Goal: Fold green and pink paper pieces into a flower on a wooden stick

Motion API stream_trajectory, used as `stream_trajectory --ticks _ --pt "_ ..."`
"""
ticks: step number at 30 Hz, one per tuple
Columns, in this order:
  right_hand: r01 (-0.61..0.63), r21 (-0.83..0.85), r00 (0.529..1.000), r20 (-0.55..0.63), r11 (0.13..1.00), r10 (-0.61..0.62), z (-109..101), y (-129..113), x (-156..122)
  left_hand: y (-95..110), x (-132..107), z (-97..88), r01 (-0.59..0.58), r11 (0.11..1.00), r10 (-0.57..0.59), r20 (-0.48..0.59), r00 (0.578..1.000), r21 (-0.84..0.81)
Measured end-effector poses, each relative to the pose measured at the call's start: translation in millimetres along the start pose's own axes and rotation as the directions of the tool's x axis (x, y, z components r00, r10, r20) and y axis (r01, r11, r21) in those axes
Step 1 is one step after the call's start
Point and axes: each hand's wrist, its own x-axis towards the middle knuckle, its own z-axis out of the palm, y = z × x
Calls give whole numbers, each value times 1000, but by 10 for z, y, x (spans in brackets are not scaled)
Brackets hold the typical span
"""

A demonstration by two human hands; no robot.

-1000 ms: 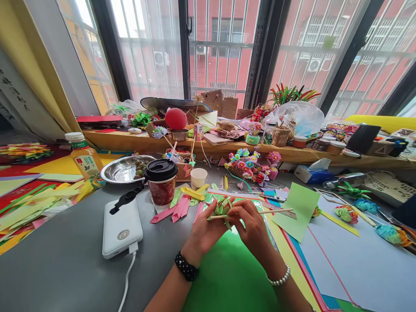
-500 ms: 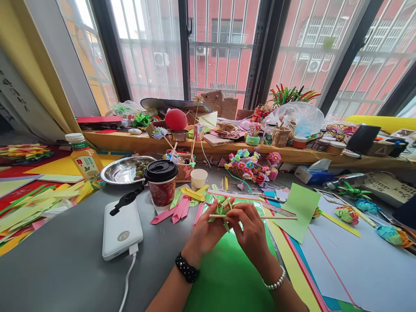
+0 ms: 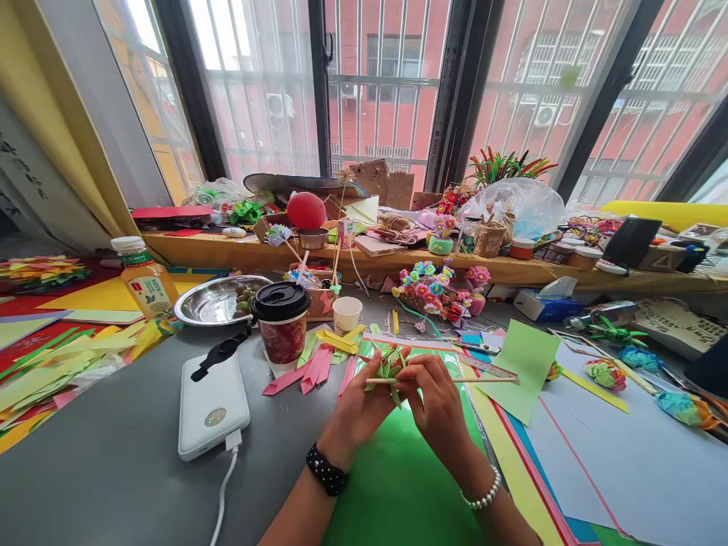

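In front of me, my left hand (image 3: 353, 409) holds a folded light-green paper piece (image 3: 388, 365) with several pointed tips, its fingers partly hidden behind it. A thin wooden stick (image 3: 483, 381) lies level across both hands and sticks out to the right. My right hand (image 3: 435, 387) is closed, thumb and fingers pinched at the stick where it meets the paper; the fingertips are partly covered. Beneath the hands lies a shiny green sheet (image 3: 398, 485).
To the left stand a lidded coffee cup (image 3: 280, 334), a white power bank (image 3: 213, 406) with a cable, and a metal dish (image 3: 196, 303). Pink paper strips (image 3: 316, 369) lie near the left hand. A ruler (image 3: 492, 370) and a green paper sheet (image 3: 526, 364) are at the right.
The hands, green folded paper and stick stay almost in place, with only slight finger movement. The whole view has shifted very slightly.
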Motion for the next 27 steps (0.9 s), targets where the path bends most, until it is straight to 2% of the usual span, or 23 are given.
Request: stream_trajectory --ticks 16,23,27 --pt "42 -10 999 -34 999 -42 -30 -33 11 9 -6 -32 16 1000 -16 27 999 3" --pt "54 -93 995 -82 994 -62 -114 -3 15 58 -46 -13 -53 998 52 21 998 42" --pt "63 -45 993 -97 997 -67 -156 18 30 66 -59 2 -62 998 61 22 998 19"
